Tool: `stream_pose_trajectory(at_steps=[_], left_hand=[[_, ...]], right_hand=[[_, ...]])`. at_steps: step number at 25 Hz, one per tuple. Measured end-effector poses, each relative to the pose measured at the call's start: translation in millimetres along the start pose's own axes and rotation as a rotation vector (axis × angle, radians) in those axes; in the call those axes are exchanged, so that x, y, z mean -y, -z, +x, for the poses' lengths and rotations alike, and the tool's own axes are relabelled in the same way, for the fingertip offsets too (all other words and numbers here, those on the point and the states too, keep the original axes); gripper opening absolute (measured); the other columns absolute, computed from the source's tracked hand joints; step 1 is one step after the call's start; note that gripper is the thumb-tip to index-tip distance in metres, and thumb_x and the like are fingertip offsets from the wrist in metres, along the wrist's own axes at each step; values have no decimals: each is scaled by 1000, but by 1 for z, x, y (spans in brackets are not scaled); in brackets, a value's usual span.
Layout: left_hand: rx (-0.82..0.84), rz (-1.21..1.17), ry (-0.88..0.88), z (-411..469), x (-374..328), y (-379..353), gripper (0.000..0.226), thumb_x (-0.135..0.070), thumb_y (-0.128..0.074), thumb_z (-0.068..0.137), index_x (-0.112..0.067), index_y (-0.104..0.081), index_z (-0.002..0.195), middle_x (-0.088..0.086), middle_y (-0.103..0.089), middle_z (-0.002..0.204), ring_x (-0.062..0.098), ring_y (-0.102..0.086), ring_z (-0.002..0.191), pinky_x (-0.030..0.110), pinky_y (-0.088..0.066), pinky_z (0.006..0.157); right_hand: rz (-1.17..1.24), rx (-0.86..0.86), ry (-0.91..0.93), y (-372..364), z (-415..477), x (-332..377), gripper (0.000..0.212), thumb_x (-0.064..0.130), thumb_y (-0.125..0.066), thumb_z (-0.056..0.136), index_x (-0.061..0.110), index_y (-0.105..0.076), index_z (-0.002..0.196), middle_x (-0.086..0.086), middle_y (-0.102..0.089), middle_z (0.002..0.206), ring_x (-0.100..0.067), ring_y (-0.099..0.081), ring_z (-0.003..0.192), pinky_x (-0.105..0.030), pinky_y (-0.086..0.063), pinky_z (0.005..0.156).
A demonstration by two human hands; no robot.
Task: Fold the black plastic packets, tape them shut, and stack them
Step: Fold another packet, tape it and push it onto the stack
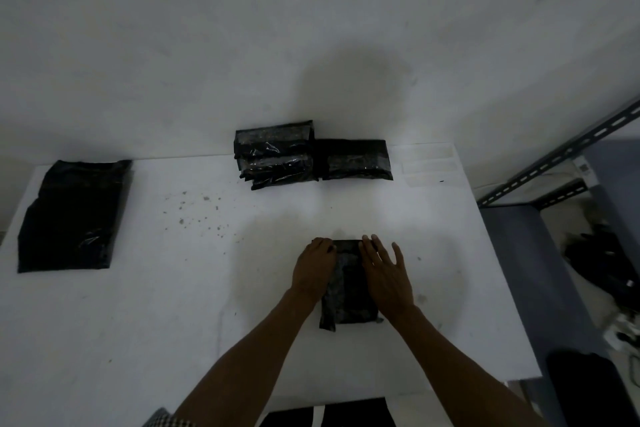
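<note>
In the lower centre of the frame, a black packet is lying on the table — the left hand is gripping its left edge with curled fingers, the right hand is pressing flat on its right side.

Glossy, crinkled black plastic on the taped stack at 12 o'clock; matt white counter, speckled; grey slotted metal rack at 3 o'clock

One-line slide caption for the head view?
Left hand and right hand on a folded black packet; taped packets stacked at the far edge of the table, unfolded packets at left.
</note>
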State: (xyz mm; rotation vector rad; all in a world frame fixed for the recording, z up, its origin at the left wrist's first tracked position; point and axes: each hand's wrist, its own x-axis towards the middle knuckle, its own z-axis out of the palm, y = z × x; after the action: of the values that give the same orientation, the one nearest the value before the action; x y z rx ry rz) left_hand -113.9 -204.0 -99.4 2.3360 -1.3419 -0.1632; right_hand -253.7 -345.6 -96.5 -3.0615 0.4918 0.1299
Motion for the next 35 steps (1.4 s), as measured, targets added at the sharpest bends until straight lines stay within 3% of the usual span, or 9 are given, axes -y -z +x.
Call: stream_pose_trajectory(at_steps=[4, 8, 17, 22, 26, 29, 31, 33, 35], left_hand=[[103, -40, 15, -12, 2, -6, 58, -9, -92, 60, 4, -67, 110, 19, -65, 111, 35, -65, 100, 41, -61, 64], [153, -20, 9, -25, 1, -5, 82, -13, -93, 59, 8, -57, 129, 22, -60, 125, 37, -61, 114, 40, -59, 73], [104, 94, -25, -25, -1, -6, 68, -23, -88, 68, 1, -63, 125, 14, -64, 123, 29, -62, 114, 44, -47, 102], [54, -27, 30, -29, 2, -13, 64, -11, -83, 75, 5, -55, 131, 22, -60, 126, 39, -59, 116, 51, -51, 97], [-98, -102, 33, -28, 3, -7, 37, -21, -57, 94, -1, -63, 124, 17, -64, 121, 31, -61, 110, 36, -49, 98], [-214, -306, 281, -18, -1, 12, 22, -21, -64, 93, -8, -70, 110, 9, -66, 111, 25, -61, 102, 23, -43, 90], [-301, -491, 675, -3, 1, 23, 28, -32, -66, 92, -10, -67, 109, 5, -66, 107, 23, -62, 98, 24, -45, 81], [-229, -762, 1099, 15, 14, 28, 49, -47, -72, 85, -11, -61, 116, 5, -66, 108, 22, -63, 98, 28, -50, 83], [-124, -934, 1203, 24, 28, 24, 60, -44, -82, 76, -9, -59, 119, 6, -65, 109, 21, -63, 96, 30, -52, 88]], right_hand=[[57, 65, -56, -5, -3, 7, 81, 22, -82, 72, 0, -46, 142, -18, -45, 148, -31, -47, 135, -49, -9, 116], [78, -20, -72, -9, -6, 8, 74, 18, -85, 71, 2, -54, 137, -15, -49, 145, -32, -50, 132, -50, -16, 116], [179, -56, 88, -1, -3, 5, 73, 4, -90, 54, 3, -66, 122, -16, -63, 129, -30, -62, 118, -44, -36, 109], [236, -11, 23, 0, 0, 8, 71, 8, -83, 69, 2, -56, 134, -17, -60, 127, -36, -59, 115, -47, -47, 100], [166, 16, 4, 8, 5, 10, 63, 11, -85, 64, 5, -64, 124, -13, -62, 118, -34, -62, 108, -44, -52, 93], [160, -9, -12, 7, 4, 11, 64, 11, -84, 66, 6, -63, 126, -12, -61, 119, -31, -57, 110, -43, -52, 92], [151, -27, -18, 4, 4, 11, 66, 11, -84, 66, 7, -62, 128, -11, -59, 121, -30, -54, 112, -43, -51, 92], [134, -44, -28, 4, 5, 12, 64, 11, -84, 66, 7, -63, 127, -10, -60, 120, -30, -56, 111, -42, -52, 91], [125, -61, -38, 2, 6, 13, 62, 13, -84, 67, 9, -64, 126, -9, -60, 120, -29, -56, 111, -41, -52, 91]])
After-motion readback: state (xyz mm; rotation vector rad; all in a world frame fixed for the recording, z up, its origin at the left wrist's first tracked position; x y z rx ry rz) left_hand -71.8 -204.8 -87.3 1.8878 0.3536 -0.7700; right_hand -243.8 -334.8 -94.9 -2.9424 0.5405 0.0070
